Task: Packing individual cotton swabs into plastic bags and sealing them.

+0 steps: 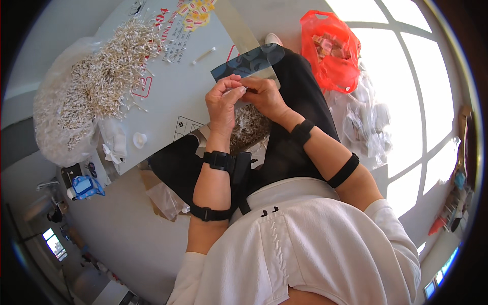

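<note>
My left hand [222, 105] and my right hand [265, 97] meet above my lap, fingers pinched together. A small whitish bit shows between the fingertips, too covered to name. Just past the fingers is a dark bluish see-through sheet [249, 60]; I cannot tell whether they touch it. Below the hands, between my thighs, lies a mass of thin brownish sticks with white specks [249, 129], partly hidden by my left wrist. To the left, a large heap of cotton swabs [109, 71] spills from a clear plastic bag [48, 109] onto the grey-white printed tabletop [175, 91].
A slim clear tube [204, 56] and yellow-and-red labels [195, 14] lie on the tabletop, with a small white cup-like piece [140, 140] near its front edge. A red plastic bag [330, 51] of small packs and clear bags [366, 122] sit at right. A blue packet [86, 187] is at left.
</note>
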The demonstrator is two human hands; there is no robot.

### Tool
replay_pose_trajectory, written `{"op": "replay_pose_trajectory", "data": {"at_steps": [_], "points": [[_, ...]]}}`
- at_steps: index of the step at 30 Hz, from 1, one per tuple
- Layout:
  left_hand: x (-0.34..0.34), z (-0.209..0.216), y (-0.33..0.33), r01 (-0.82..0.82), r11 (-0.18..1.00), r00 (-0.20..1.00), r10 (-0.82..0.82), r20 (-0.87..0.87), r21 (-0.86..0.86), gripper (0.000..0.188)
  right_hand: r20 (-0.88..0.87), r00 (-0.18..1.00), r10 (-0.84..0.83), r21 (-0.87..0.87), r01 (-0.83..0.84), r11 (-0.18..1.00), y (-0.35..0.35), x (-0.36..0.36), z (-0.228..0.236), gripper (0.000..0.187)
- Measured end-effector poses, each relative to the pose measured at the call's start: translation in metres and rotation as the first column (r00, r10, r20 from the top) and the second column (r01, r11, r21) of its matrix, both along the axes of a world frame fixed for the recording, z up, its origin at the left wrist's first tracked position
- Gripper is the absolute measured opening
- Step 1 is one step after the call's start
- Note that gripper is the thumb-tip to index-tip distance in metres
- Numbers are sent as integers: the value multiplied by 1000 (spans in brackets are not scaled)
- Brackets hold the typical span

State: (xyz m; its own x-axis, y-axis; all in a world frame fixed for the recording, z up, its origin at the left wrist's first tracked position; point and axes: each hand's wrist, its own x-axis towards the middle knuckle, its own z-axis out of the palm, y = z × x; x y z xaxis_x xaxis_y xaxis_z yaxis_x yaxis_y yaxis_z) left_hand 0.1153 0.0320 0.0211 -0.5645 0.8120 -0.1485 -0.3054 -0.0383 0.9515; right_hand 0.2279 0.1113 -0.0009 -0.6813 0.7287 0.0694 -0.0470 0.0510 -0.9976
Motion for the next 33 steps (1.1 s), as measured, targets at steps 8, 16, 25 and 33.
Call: {"op": "replay_pose_trajectory", "data": {"at_steps": [8, 16, 25, 33], "points": [[-7, 8, -9, 69, 998, 998, -69, 1, 15, 19, -6, 998, 55, -160, -55, 986, 2, 1, 4, 29], [-1, 52, -38, 125, 992, 926, -106, -361, 29, 30, -184, 973, 142, -280, -191, 941, -1, 18, 39, 28], [6, 69, -43, 110, 986, 927, -57, -370, 122, 32, -201, 972, 123, -127, -151, 980, -13, 28, 69, 30], [18, 91, -40, 119, 987, 842, -44, -537, 105, 35, -239, 967, 89, 49, -80, 996, -16, 30, 86, 30]]}}
